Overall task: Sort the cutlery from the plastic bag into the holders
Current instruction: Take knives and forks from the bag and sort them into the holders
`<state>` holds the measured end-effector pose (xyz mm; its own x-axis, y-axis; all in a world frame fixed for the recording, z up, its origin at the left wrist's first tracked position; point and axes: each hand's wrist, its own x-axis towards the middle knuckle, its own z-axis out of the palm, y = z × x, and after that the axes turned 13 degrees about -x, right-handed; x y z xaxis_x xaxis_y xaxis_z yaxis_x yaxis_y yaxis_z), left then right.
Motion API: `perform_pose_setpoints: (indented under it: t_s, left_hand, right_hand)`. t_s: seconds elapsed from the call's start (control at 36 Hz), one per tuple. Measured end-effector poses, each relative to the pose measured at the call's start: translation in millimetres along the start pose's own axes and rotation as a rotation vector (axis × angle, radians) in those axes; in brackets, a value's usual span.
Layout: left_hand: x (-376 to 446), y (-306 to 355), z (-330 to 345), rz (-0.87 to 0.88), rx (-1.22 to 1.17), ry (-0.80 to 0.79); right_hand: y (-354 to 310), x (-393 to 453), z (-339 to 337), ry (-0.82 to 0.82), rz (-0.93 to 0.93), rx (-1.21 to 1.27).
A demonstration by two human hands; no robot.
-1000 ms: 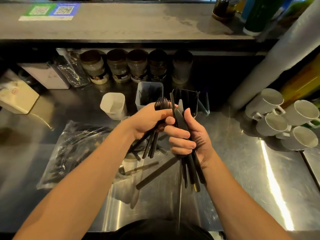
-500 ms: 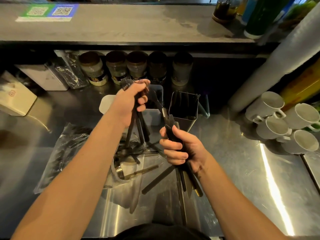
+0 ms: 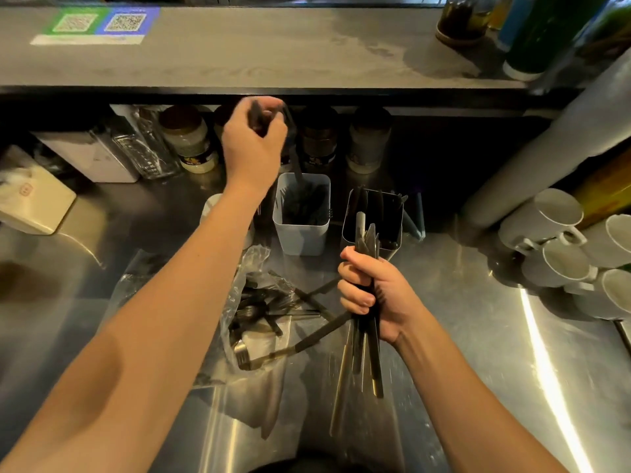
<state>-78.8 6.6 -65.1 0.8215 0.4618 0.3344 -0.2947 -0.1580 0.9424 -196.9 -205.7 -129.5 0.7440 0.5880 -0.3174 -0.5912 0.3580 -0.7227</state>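
1. My left hand (image 3: 254, 145) is raised above the white holder (image 3: 302, 230), fingers curled round a few dark cutlery pieces; one dark handle hangs down from it into that holder. The hand is blurred, so I cannot tell how many pieces it grips.
2. My right hand (image 3: 370, 295) is nearer to me and to the right, fist closed round a bundle of knives (image 3: 367, 240), blades up and handles pointing down toward the counter (image 3: 478, 353).
3. The white holder stands at the far middle of the counter with dark pieces inside; the black holder (image 3: 374, 216) stands just beside it on the right, also holding cutlery.
4. The plastic bag (image 3: 249, 302) lies on the counter near the holders, between my arms, with dark cutlery spilling out of it.
5. A fork (image 3: 246, 358) with a dark handle lies at the bag's near edge.
6. White mugs (image 3: 560, 254) lie on the right; jars (image 3: 186, 141) line the far edge under the shelf.
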Motion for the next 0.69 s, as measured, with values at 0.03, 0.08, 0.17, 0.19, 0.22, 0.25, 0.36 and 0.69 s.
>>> perform_pose_setpoints:
  t_s: [0.03,0.08,0.17,0.19,0.22,0.25,0.36,0.69]
  left_hand:
    - [2.5,-5.3,4.7,0.002,0.073,-0.064]
    - [6.3,-19.3,13.8,-0.042,0.208,-0.204]
    - [8.3,-37.5,18.1,-0.144,0.376,-0.403]
    - [9.2,-39.8,17.8,-0.172,0.412,-0.436]
    - [11.2,-41.7,16.8,-0.184,0.414,-0.435]
    - [13.7,-42.4,15.6,-0.187,0.374,-0.403]
    - [25.7,-38.1,11.6,-0.167,0.078,-0.166]
    - [17.7,-56.5,19.0,-0.358,-0.335,-0.148]
  right_hand:
    - [0.0,0.6,-0.8,0.009,0.001,0.006]
    - [-0.5,2.3,-3.3,0.021,0.003,0.015]
    - [-1.4,3.0,-7.1,0.037,0.017,0.003]
    - [-1.7,3.4,-8.9,0.041,0.021,0.0]
    - [-1.9,3.6,-10.8,0.044,0.023,-0.001]
    - [-2.2,3.8,-12.5,0.045,0.024,0.0]
    - [-1.0,6.8,-16.3,0.048,0.018,0.015]
    - [3.1,20.5,-19.2,0.045,0.046,0.023]
